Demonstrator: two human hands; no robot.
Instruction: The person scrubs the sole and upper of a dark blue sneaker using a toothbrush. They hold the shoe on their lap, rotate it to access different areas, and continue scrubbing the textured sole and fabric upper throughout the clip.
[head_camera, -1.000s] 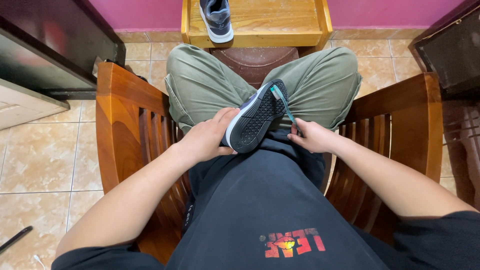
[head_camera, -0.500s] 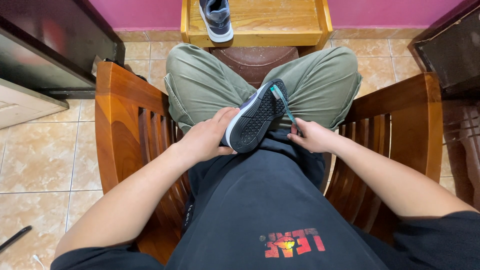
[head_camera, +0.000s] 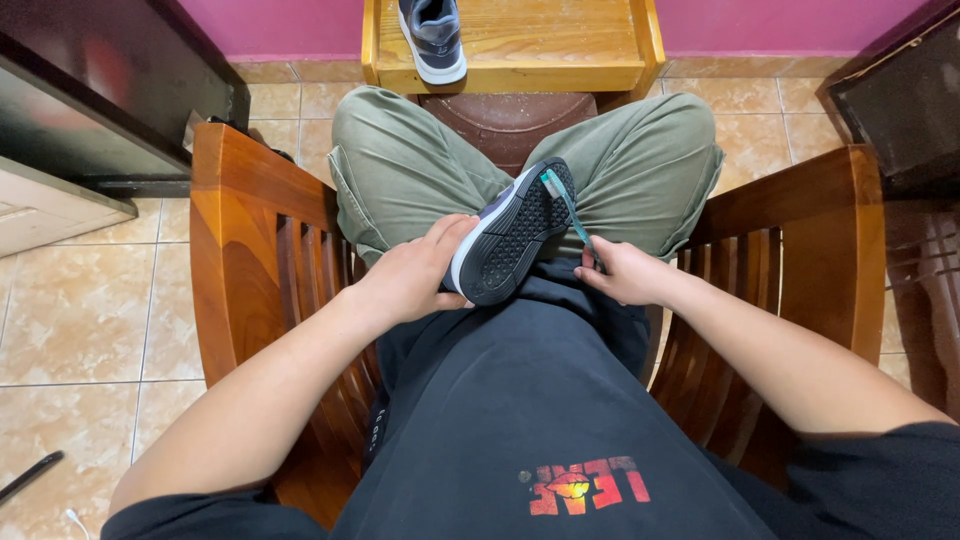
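Scrubbing is the step in hand, looks like: a dark sneaker (head_camera: 512, 232) is gripped sole-up over the lap by the left hand (head_camera: 415, 275), while a teal toothbrush (head_camera: 566, 203) is pinched in the right hand (head_camera: 625, 272), bristles at the toe edge. Next move probably calls for short strokes along that rim. Its mate (head_camera: 433, 38) is parked on the wooden stool's (head_camera: 560, 45) left edge.

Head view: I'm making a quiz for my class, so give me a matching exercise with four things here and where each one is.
Things:
1. shoe with black sole
2. toothbrush
3. second shoe
4. black cable

Places:
A. on the wooden stool at the top
B. on the tiled floor, lower left
C. in the left hand, over the lap
D. in the right hand, bristles at the sole's edge

Pairs: 1-C, 2-D, 3-A, 4-B
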